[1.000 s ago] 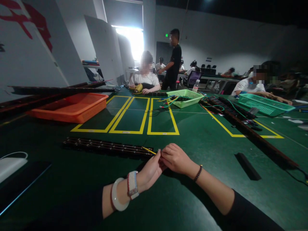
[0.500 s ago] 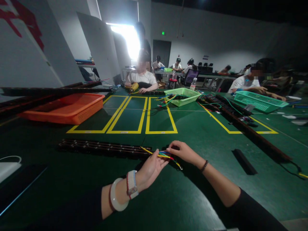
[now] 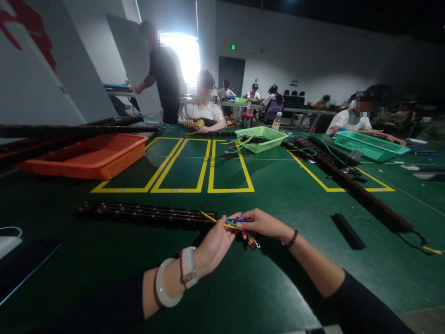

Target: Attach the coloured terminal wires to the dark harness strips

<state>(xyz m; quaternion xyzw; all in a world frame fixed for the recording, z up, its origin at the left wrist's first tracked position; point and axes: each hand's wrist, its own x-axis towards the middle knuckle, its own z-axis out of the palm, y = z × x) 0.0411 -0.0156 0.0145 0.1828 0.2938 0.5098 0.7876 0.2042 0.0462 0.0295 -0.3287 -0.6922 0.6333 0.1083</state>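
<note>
A long dark strip-like assembly (image 3: 146, 215) with thin shiny lines along it lies on the green table. Coloured wires (image 3: 231, 224), yellow, blue, green and red, run out from its right end. Ring terminals (image 3: 257, 245) show at their free ends. My left hand (image 3: 217, 241) holds the wires from below, thumb on top, fingers partly hidden behind them. From the right, my right hand (image 3: 260, 224) pinches the same wires close to the terminals. Which single wire sits between its fingertips I cannot make out.
An orange basket (image 3: 104, 160) stands at left, a light green basket (image 3: 264, 144) with wires at centre back. A long dark bar (image 3: 368, 195) and a short black strip (image 3: 348, 231) lie at right. A person (image 3: 201, 111) sits across the table; another person (image 3: 165, 76) stands behind.
My right hand has moved down onto the wires near their ends and closed on them. My left hand keeps its hold. A standing person in the background has moved left.
</note>
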